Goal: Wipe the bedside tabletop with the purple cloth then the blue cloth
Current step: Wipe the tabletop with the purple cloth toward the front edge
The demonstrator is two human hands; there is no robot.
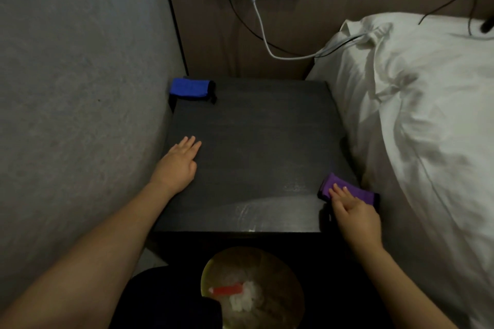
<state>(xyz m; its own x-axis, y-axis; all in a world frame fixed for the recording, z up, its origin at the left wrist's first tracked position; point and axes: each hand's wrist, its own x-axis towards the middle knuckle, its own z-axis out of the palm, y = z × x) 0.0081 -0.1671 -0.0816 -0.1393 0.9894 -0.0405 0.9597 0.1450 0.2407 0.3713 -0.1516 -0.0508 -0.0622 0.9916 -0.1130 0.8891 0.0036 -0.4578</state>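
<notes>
**Right hand is already on the purple cloth**

The purple cloth lies folded at the lower right of the frame, on the near right corner of the dark tabletop, just beside the white bedding. Its long side runs slanting, from upper left down to lower right, along the table's right edge. The right hand comes at it from below, and its straight fingers lie flat on top of the cloth. They press or touch it but do not curl round it. So this hand is the near one, and the bare tabletop to be wiped lies up and to the left of it.

The left hand rests flat and loose on the left side of the tabletop, holding nothing, well apart from the purple cloth.

The blue cloth sits folded at the far left corner of the table, in the upper left part of the frame, next to the grey wall. It looks untouched, and the left hand is nearer to it. I think the wiping with purple is about to start
</notes>
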